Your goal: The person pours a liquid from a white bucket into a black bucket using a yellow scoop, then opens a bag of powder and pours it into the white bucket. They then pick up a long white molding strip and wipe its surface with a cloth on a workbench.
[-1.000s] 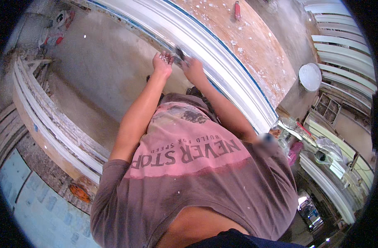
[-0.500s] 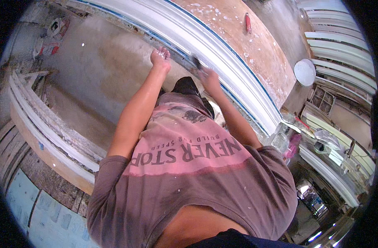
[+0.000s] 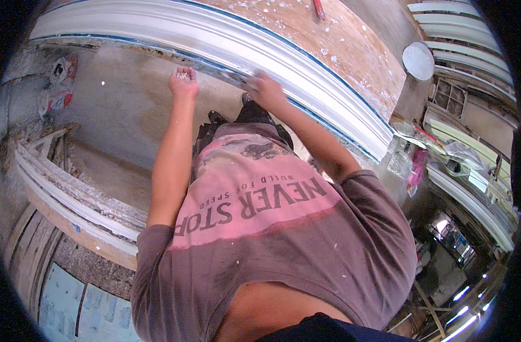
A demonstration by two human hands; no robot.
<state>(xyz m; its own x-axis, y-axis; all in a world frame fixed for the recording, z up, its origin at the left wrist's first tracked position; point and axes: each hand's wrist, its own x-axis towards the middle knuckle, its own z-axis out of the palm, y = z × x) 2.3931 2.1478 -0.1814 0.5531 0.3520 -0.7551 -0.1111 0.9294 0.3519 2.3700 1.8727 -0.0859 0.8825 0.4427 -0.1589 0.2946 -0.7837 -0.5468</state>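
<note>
A long white ridged moulding [image 3: 215, 43] with blue edges runs across in front of me, curving from far left to lower right. My right hand [image 3: 266, 92] is closed at its near edge, around a small tool smeared by motion; its kind cannot be made out. Left of it, my left hand [image 3: 184, 83] is turned palm up beside the same edge, fingers curled around white crumbs [image 3: 183, 75]. Both forearms reach forward from my sleeves.
Beyond the moulding lies a brown board [image 3: 351, 48] spotted white, with a red-handled object [image 3: 319, 9] on it. A round white lid or bucket top [image 3: 418, 61] stands at the right. White-caked timber [image 3: 83, 196] lies at left; pale strips [image 3: 465, 34] are stacked at far right.
Both hands have moved left along the moulding, the right one still with its tool. My view has shifted, so more of the moulding's left end shows.
</note>
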